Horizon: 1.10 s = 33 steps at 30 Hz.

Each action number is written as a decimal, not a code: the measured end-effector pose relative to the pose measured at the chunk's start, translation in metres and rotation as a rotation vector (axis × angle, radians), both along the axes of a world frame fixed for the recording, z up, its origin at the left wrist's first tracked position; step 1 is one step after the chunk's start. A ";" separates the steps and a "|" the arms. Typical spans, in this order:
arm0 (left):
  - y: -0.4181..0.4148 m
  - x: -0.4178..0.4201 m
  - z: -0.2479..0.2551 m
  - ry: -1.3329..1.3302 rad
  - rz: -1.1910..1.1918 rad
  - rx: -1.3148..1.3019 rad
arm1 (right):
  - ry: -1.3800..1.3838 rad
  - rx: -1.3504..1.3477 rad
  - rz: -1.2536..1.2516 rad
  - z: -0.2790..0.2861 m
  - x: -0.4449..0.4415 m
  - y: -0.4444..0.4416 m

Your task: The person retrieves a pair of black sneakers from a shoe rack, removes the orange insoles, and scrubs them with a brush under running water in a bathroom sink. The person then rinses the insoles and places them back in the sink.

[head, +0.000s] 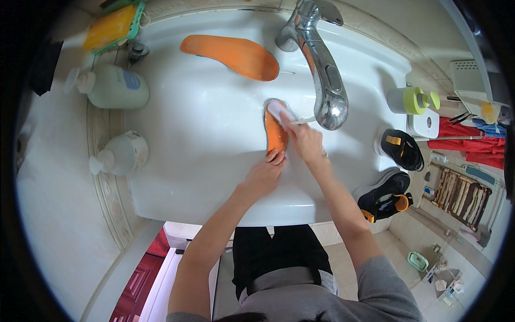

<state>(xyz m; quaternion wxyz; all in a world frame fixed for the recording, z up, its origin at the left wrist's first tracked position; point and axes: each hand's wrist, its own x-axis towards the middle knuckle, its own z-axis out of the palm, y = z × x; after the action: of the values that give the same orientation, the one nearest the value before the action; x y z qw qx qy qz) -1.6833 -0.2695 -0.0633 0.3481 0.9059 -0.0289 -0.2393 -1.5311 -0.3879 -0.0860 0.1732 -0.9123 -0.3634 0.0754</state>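
Note:
An orange shoe insole [277, 136] lies lengthwise in the white washbasin [189, 133], with small light specks on its surface. My left hand [263, 175] holds the insole's near end, fingers bent over it. In my right hand [306, 143] is a pale scrubbing brush [277, 110], laid against the far end of the same insole; motion blurs it, and its bristles are hidden. A second orange insole [237, 56] rests at the back of the basin, left of the faucet.
A chrome faucet [332, 84] reaches over the basin, close to my right hand. On the left rim stand two pump bottles [120, 86]. The right rim holds a lime-capped bottle [410, 100] and two black shoes [384, 193]. An orange soap bar [110, 26] sits back left.

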 end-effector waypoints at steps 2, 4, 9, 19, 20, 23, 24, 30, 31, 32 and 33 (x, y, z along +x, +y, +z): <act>-0.001 -0.003 -0.004 -0.029 -0.013 0.039 | -0.082 0.117 -0.063 -0.004 0.016 0.014; -0.002 -0.008 -0.008 -0.041 -0.023 0.052 | -0.064 0.089 -0.089 0.002 0.007 0.016; 0.006 -0.001 0.007 0.106 -0.098 0.044 | -0.049 0.035 0.064 0.005 -0.051 0.000; 0.013 -0.003 0.012 -0.091 0.434 -0.351 | 0.642 0.488 -0.682 0.004 -0.002 -0.030; 0.022 0.008 0.032 -0.105 0.517 -0.334 | 0.779 0.464 -0.787 0.040 -0.007 -0.028; 0.041 0.063 0.092 -0.680 0.746 -0.286 | 0.793 0.509 -0.781 0.055 -0.017 -0.046; 0.048 0.090 0.126 -0.907 0.807 -0.391 | 0.812 0.506 -0.783 0.058 -0.020 -0.050; 0.082 0.166 0.201 -1.241 0.402 -0.013 | 0.863 0.531 -0.755 0.073 -0.034 -0.050; 0.082 0.166 0.203 -1.261 0.350 0.052 | 0.869 0.529 -0.750 0.073 -0.035 -0.051; 0.082 0.163 0.201 -1.240 0.359 0.030 | 0.869 0.529 -0.753 0.073 -0.035 -0.053; 0.082 0.154 0.196 -1.208 0.371 0.012 | 0.854 0.512 -0.752 0.071 -0.035 -0.055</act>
<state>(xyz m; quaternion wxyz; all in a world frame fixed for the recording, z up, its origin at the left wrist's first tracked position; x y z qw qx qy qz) -1.5298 -0.1879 0.1324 0.3009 0.8732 -0.0614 0.3785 -1.5661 -0.4434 -0.0147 0.5312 -0.7967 0.0773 0.2778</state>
